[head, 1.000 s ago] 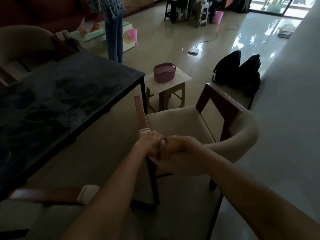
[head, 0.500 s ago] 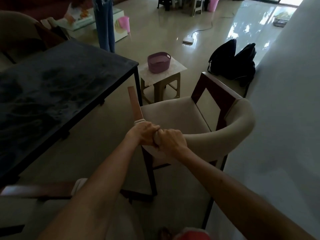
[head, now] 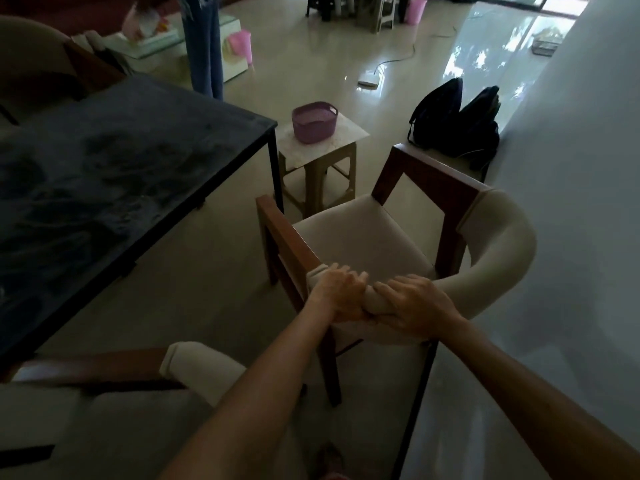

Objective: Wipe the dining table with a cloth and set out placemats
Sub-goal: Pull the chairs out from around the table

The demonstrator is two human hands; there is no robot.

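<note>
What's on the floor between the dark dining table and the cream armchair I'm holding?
Head view: bare tile floor between the dark dining table and the cream armchair.

The room around me is dim. Glossy pale floor tiles (head: 311, 64) reflect daylight from the window (head: 557, 3) ahead. A plain white wall (head: 571, 168) runs along my right, two dark backpacks (head: 457, 119) against it. A plastic stool (head: 320, 168) carries a purple basket (head: 314, 121).

The left hand (head: 337, 296) and the right hand (head: 412, 306), which were pressed together before, moved a little apart on the padded back of the chair (head: 498, 258), and the padding showed between them.
</note>
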